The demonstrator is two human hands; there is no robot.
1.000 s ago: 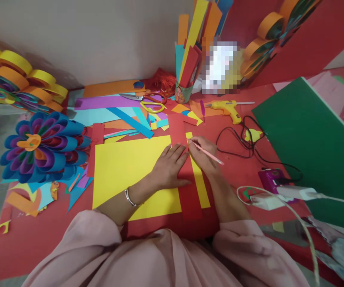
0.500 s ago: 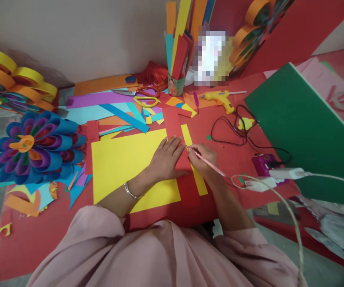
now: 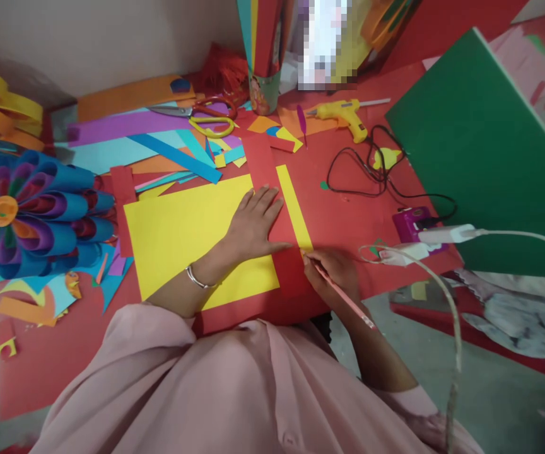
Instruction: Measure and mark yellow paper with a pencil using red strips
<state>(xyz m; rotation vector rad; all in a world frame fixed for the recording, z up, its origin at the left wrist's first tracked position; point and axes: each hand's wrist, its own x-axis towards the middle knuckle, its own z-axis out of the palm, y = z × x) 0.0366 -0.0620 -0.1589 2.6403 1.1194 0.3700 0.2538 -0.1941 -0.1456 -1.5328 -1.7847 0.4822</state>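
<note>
My left hand (image 3: 256,224) lies flat with its fingers spread, pressing on a red paper strip (image 3: 259,157) laid over a yellow sheet (image 3: 182,221). To the right of the red strip a narrow band of the yellow paper (image 3: 294,205) shows. My right hand (image 3: 332,274) grips a pink pencil (image 3: 343,293), its point down by the red strip's right edge, near the lower part of the yellow band. The fingers of the right hand partly hide the pencil's tip and the band's lower end.
Scissors (image 3: 213,118) lie at the back on coloured paper strips. A yellow glue gun (image 3: 341,115) with a black cord (image 3: 348,189) is at the back right. A blue-purple paper flower (image 3: 40,217) stands left; a green board (image 3: 480,157) and a purple power socket (image 3: 412,227) are right.
My right hand has slid the pencil towards me along the red strip's edge. My left hand keeps pressing on the strip. The camera view has shifted, tilting somewhat downward.
</note>
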